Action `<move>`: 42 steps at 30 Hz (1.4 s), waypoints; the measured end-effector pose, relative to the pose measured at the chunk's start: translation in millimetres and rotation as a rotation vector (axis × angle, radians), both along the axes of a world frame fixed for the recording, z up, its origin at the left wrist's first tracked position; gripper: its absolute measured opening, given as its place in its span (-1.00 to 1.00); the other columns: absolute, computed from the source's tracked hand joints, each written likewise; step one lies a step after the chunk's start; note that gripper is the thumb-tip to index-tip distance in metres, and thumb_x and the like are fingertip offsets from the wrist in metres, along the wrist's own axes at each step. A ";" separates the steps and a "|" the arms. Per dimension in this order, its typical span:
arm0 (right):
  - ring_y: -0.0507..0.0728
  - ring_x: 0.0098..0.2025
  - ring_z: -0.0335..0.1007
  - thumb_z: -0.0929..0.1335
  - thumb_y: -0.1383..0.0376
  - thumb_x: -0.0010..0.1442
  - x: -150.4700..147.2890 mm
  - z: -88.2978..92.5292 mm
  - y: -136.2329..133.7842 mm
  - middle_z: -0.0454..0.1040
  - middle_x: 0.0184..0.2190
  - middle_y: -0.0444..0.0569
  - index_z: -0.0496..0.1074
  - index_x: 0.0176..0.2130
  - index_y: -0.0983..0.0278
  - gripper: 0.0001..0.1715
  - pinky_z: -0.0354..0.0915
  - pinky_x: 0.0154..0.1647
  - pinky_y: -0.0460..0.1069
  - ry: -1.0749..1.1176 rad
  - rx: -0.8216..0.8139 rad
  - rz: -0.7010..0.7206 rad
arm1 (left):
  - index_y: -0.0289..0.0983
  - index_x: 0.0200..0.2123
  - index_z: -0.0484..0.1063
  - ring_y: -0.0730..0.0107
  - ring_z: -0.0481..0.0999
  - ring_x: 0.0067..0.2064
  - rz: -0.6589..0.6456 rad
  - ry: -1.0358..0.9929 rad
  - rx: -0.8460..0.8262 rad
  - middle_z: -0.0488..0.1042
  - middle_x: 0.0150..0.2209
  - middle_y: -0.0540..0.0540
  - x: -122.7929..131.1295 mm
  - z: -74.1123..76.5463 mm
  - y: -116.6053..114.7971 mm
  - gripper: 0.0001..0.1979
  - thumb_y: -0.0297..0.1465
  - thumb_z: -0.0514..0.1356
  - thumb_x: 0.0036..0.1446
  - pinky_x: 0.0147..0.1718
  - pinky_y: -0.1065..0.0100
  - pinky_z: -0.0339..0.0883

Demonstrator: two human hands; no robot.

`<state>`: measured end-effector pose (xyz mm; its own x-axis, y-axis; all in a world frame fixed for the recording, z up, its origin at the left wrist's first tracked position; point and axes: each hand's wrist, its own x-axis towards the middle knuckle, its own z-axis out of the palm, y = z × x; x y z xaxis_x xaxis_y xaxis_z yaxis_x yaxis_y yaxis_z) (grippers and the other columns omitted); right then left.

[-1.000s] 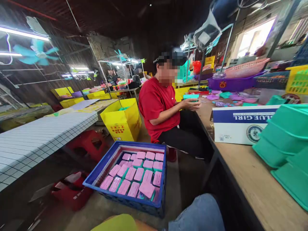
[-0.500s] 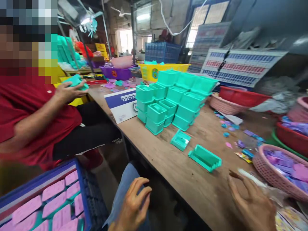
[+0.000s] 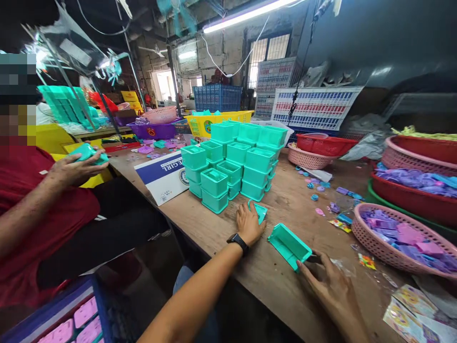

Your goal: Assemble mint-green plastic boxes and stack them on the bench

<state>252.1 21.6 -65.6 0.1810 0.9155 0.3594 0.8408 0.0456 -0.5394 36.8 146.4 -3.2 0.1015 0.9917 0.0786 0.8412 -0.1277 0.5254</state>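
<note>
My left hand (image 3: 250, 224), with a black watch on the wrist, reaches over a small teal plastic piece (image 3: 262, 212) and closes its fingers on the near side. Part of that piece is hidden under the fingers. To the right, an open teal plastic box (image 3: 290, 243) lies tilted on the wooden table. Its near right end is between the thumb and fingers of my right hand (image 3: 330, 278). Behind both hands stand stacked teal boxes (image 3: 216, 186) in several columns.
A white-and-blue carton (image 3: 162, 183) leans by the stacks. On the right are a pink basket (image 3: 360, 228) of purple and pink parts, and scattered small pieces. A person in red (image 3: 67, 200) sits at left holding a teal piece. A blue crate (image 3: 98, 305) stands below.
My left hand has moved from above my lap onto the small teal piece. My right hand has come in to the end of the teal box. The view has shifted.
</note>
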 end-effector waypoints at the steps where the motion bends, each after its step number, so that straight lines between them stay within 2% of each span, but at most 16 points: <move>1: 0.44 -0.13 0.66 0.29 -0.21 0.25 1.7 -2.2 -9.8 0.71 -0.19 0.08 0.45 -0.04 0.14 -0.43 0.51 -0.17 0.30 -0.005 -0.002 -0.026 | -0.52 0.34 0.16 -0.37 0.30 0.34 0.009 -0.001 -0.035 0.29 0.29 -0.60 2.5 1.5 3.8 -0.20 -0.34 0.38 0.14 0.27 -0.21 0.28; 4: 0.43 -0.18 0.66 0.27 -0.27 0.27 12.2 -10.6 -40.7 0.70 -0.22 0.10 0.45 -0.05 0.15 -0.38 0.51 -0.21 0.28 -0.009 -0.008 -0.115 | -0.43 0.33 0.20 -0.35 0.33 0.34 0.009 -0.018 -0.102 0.33 0.28 -0.54 -1.8 5.4 3.3 -0.17 -0.40 0.44 0.04 0.22 -0.13 0.34; 7: 0.41 -0.24 0.65 0.27 -0.36 0.21 22.0 -15.7 -66.8 0.68 -0.25 0.11 0.46 -0.11 0.15 -0.29 0.52 -0.25 0.27 0.000 -0.009 -0.165 | -0.38 0.28 0.27 -0.26 0.43 0.28 0.001 -0.070 -0.126 0.38 0.24 -0.47 -16.1 7.7 -8.8 -0.27 -0.39 0.41 0.06 0.14 0.00 0.42; 9: 0.43 -0.16 0.65 0.29 -0.41 0.15 24.3 -14.6 -76.9 0.67 -0.18 0.13 0.47 -0.09 0.15 -0.22 0.53 -0.18 0.28 0.007 0.012 -0.168 | -0.38 0.23 0.31 -0.13 0.52 0.17 0.014 -0.132 -0.136 0.47 0.15 -0.41 -26.9 7.5 -18.7 -0.35 -0.30 0.37 0.12 0.07 0.10 0.45; 12: 0.46 0.05 0.60 0.31 -0.42 0.12 21.3 -7.6 -78.7 0.63 0.02 0.18 0.43 0.10 0.17 -0.09 0.52 0.01 0.32 0.020 0.051 -0.156 | -0.33 0.14 0.37 0.17 0.61 -0.12 0.037 -0.246 -0.160 0.59 -0.15 -0.18 -41.0 3.1 -32.6 -0.55 -0.22 0.22 0.28 -0.18 0.30 0.45; 15: 0.44 0.09 0.60 0.32 -0.36 0.16 12.8 0.2 -71.1 0.62 0.09 0.15 0.41 0.18 0.14 -0.12 0.54 0.04 0.30 0.072 0.021 -0.109 | -0.29 -0.13 0.49 0.34 0.51 -0.36 0.028 -0.313 -0.171 0.50 -0.42 -0.01 -49.5 -4.3 -46.3 -0.76 -0.29 0.08 0.34 -0.37 0.41 0.30; 18: 0.40 -0.04 0.66 0.33 -0.25 0.22 1.4 3.9 -64.9 0.68 -0.02 0.08 0.45 0.15 0.11 -0.29 0.58 -0.08 0.24 0.125 -0.051 -0.073 | -0.27 -0.44 0.44 0.40 0.37 -0.46 -0.012 -0.326 -0.169 0.35 -0.55 0.04 -53.1 -9.7 -62.1 -0.71 -0.30 0.08 0.30 -0.43 0.39 0.14; 21: 0.40 -0.02 0.66 0.36 -0.17 0.22 -5.7 2.9 -66.6 0.68 0.00 0.08 0.44 0.19 0.12 -0.31 0.58 -0.06 0.23 0.118 -0.071 -0.041 | -0.26 -0.47 0.44 0.40 0.35 -0.50 -0.082 -0.345 -0.195 0.33 -0.58 0.05 -59.1 -9.6 -77.1 -0.59 -0.13 0.10 0.32 -0.45 0.36 0.12; 23: 0.42 0.11 0.61 0.43 -0.13 0.17 -3.9 1.5 -70.8 0.62 0.13 0.12 0.37 0.28 0.13 -0.19 0.56 0.06 0.26 0.115 -0.085 0.010 | -0.27 -0.31 0.51 0.32 0.46 -0.43 -0.099 -0.363 -0.205 0.45 -0.51 0.02 -67.5 -7.2 -81.6 -0.56 0.01 0.16 0.28 -0.39 0.34 0.25; 25: 0.43 0.23 0.52 0.49 -0.09 0.11 3.0 1.7 -73.8 0.51 0.26 0.17 0.26 0.39 0.16 -0.01 0.50 0.18 0.29 0.124 -0.128 0.077 | -0.28 0.00 0.49 0.14 0.61 -0.13 -0.153 -0.416 -0.183 0.62 -0.19 -0.13 -77.5 -5.2 -79.2 -0.43 0.04 0.35 0.10 -0.13 0.24 0.43; 27: 0.43 0.37 0.35 0.51 -0.05 0.08 12.4 5.5 -71.2 0.33 0.40 0.20 0.13 0.47 0.17 0.14 0.38 0.32 0.32 0.135 -0.199 0.167 | -0.26 0.30 0.29 -0.06 0.45 0.30 -0.290 -0.476 -0.174 0.45 0.28 -0.32 -84.5 -5.9 -70.9 0.02 -0.08 0.56 -0.18 0.26 0.06 0.33; 29: 0.43 0.48 0.14 0.53 -0.03 0.07 20.5 13.1 -60.2 0.15 0.50 0.19 -0.01 0.53 0.15 0.26 0.24 0.42 0.33 0.146 -0.290 0.270 | -0.25 0.45 0.08 -0.15 0.17 0.49 -0.453 -0.514 -0.210 0.14 0.49 -0.37 -85.2 -9.9 -61.1 0.33 -0.22 0.64 -0.36 0.44 -0.06 0.11; 32: 0.46 0.51 0.05 0.59 -0.02 -0.01 24.5 26.1 -31.8 0.15 0.50 0.18 -0.04 0.55 0.13 0.38 0.17 0.44 0.37 0.156 -0.404 0.414 | -0.23 0.49 0.01 -0.15 0.22 0.47 -0.553 -0.524 -0.269 0.19 0.46 -0.35 -76.1 -19.1 -53.8 0.32 -0.32 0.61 -0.30 0.45 -0.11 0.09; 35: 0.48 0.52 0.02 0.62 0.00 -0.04 17.0 31.0 -5.2 0.11 0.51 0.20 -0.10 0.56 0.14 0.46 0.14 0.45 0.40 0.185 -0.446 0.545 | -0.22 0.47 0.06 -0.14 0.28 0.42 -0.545 -0.522 -0.272 0.26 0.41 -0.31 -65.8 -26.9 -61.6 0.24 -0.35 0.59 -0.25 0.44 -0.10 0.12; 38: 0.46 0.55 -0.07 0.62 0.00 -0.03 0.1 24.3 6.4 -0.02 0.55 0.22 -0.25 0.57 0.14 0.55 0.05 0.48 0.40 0.234 -0.422 0.613 | -0.19 0.46 0.05 -0.14 0.28 0.41 -0.517 -0.538 -0.251 0.25 0.40 -0.29 -61.3 -31.8 -77.7 0.22 -0.37 0.58 -0.23 0.42 -0.10 0.16; 42: 0.45 0.55 -0.06 0.62 -0.09 -0.04 -24.4 11.9 2.1 0.01 0.54 0.27 -0.20 0.56 0.17 0.54 0.02 0.51 0.39 0.275 -0.332 0.588 | -0.18 0.41 0.05 -0.10 0.39 0.32 -0.481 -0.555 -0.202 0.33 0.32 -0.26 -58.9 -36.4 -92.7 0.13 -0.40 0.55 -0.18 0.35 -0.11 0.27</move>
